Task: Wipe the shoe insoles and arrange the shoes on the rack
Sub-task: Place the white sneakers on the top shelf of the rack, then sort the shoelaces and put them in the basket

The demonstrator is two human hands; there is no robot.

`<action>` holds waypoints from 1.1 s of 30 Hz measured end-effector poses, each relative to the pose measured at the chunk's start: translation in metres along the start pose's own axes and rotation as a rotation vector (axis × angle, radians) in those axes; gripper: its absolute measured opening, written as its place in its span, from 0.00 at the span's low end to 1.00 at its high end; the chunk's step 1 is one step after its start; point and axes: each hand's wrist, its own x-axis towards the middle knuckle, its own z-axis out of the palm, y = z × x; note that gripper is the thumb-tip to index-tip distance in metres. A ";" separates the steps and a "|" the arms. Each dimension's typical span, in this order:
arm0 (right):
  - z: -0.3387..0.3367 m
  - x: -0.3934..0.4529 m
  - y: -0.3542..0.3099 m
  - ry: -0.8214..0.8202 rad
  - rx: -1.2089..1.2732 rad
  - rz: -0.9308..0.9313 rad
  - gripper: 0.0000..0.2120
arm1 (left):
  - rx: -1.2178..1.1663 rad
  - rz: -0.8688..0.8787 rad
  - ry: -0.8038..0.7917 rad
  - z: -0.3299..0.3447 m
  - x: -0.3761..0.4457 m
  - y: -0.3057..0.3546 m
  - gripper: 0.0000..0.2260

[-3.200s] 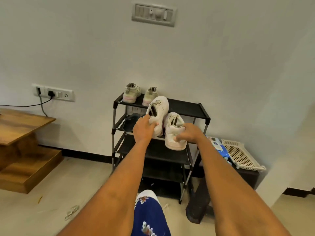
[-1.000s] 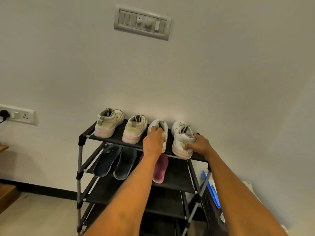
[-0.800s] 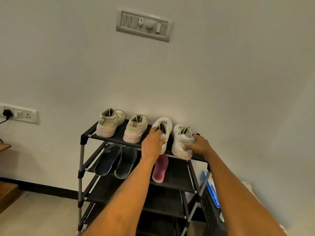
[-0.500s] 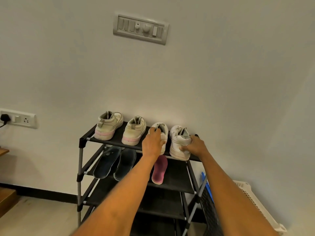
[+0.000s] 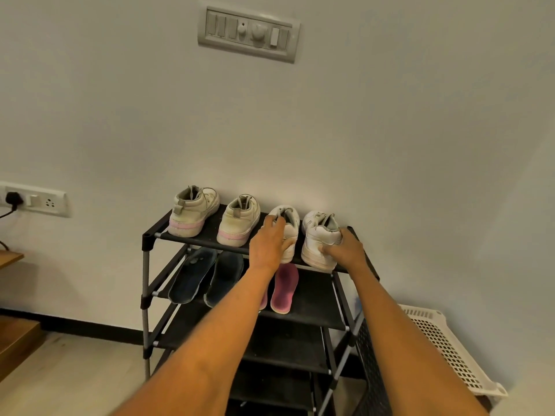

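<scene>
A black shoe rack [image 5: 149, 238] stands against the wall. Its top shelf carries a cream pair with pink soles, the left cream shoe [image 5: 192, 210] and the right cream shoe [image 5: 239, 219]. Beside them stand two white sneakers. My left hand [image 5: 268, 244] grips the left white sneaker [image 5: 289, 223] at its heel. My right hand [image 5: 345, 250] grips the right white sneaker [image 5: 318, 238] at its heel and side. Both sneakers rest on the shelf, toes to the wall. On the second shelf lie two dark blue insoles [image 5: 207, 276] and pink insoles [image 5: 283, 288], partly hidden by my arm.
A white perforated basket [image 5: 450, 349] sits low at the right of the rack on a dark perforated stand [image 5: 371, 370]. A wooden table edge [image 5: 9, 258] and step are at the left. Wall sockets [image 5: 36, 202] and a switch panel [image 5: 248, 33] are on the wall.
I carried both white sneakers up from the front of the rack and set them on the top shelf; over the last second my hands stayed on them, shifting them slightly.
</scene>
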 end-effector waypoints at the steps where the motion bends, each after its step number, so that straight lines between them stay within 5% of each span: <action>1: 0.001 0.000 -0.001 -0.005 -0.008 -0.004 0.25 | -0.009 0.000 -0.004 0.000 0.000 0.000 0.22; 8: 0.003 0.005 -0.002 -0.009 -0.050 -0.033 0.29 | -0.150 -0.017 -0.025 -0.001 0.000 0.000 0.25; 13: 0.026 -0.034 -0.017 0.553 0.002 -0.205 0.17 | -0.321 -0.019 0.040 -0.010 -0.048 -0.023 0.21; 15: 0.048 -0.059 -0.023 0.594 0.002 -0.242 0.14 | -0.315 -0.047 0.043 -0.008 -0.080 -0.043 0.19; 22: 0.192 -0.158 0.004 0.305 0.138 -0.295 0.03 | -0.279 -0.149 -0.111 0.034 -0.197 -0.121 0.13; 33: 0.371 -0.234 0.156 -0.373 0.009 0.386 0.07 | -0.203 -0.419 -0.719 0.209 -0.352 -0.170 0.10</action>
